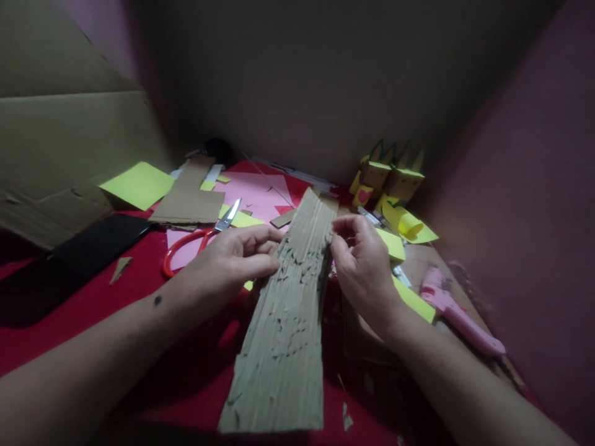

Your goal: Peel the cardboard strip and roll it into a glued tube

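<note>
A long cardboard piece point(290, 334) with a rough, torn surface lies lengthwise between my hands, its narrower end pointing away from me. My left hand point(248, 257) pinches its left edge with thumb and fingers. At the right edge, my right hand point(362, 263) holds it with bent fingers. Red-handled scissors point(207, 235) rest just beyond my left hand, blades partly over yellow paper. Small torn scraps point(346, 418) lie on the red cloth point(186, 365) near the front.
A black flat object point(74, 266) lies at left beside a large cardboard sheet point(69, 142). Pink paper point(255, 189) and cut cardboard point(190, 201) are behind. At right are a pink glue gun point(458, 313) and yellow paper figures point(404, 183) near the wall.
</note>
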### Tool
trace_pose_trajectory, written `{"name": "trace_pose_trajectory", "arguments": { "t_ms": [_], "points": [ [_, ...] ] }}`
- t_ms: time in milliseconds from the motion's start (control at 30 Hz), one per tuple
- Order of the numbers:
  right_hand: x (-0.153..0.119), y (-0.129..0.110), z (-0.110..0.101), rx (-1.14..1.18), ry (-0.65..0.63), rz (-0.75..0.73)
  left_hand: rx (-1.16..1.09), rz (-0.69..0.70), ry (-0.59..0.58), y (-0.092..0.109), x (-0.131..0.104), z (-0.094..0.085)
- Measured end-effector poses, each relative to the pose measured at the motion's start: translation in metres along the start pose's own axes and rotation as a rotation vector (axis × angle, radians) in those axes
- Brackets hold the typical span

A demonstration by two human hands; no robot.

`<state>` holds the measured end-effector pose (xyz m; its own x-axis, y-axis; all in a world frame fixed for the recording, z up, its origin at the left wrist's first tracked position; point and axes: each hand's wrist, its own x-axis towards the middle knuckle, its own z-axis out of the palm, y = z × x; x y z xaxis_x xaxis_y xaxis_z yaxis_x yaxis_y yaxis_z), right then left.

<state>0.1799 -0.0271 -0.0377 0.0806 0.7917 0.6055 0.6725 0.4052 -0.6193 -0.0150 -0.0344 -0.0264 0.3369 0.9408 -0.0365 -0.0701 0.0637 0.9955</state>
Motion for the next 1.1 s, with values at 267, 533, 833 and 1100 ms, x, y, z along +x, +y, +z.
{"name": "trace_pose_trajectory", "arguments": {
  "t_ms": [267,533,833,1100],
  "points": [
    [-0.002,-0.022,-0.005,1.084,-0.530,0.778,-0.231,0.080,0.020,0.002,0.001,0.004],
    [-0.025,-0.029,-0.002,1.267,-0.525,0.856,-0.189,0.007,0.009,-0.011,0.012,0.004],
    [-0.028,-0.019,0.001,1.335,-0.611,0.774,-0.219,-0.050,0.084,-0.007,0.004,0.018],
    [-0.036,-0.013,0.005,1.253,-0.610,0.787,0.055,-0.104,-0.087,0.001,0.014,0.009]
  ]
}}
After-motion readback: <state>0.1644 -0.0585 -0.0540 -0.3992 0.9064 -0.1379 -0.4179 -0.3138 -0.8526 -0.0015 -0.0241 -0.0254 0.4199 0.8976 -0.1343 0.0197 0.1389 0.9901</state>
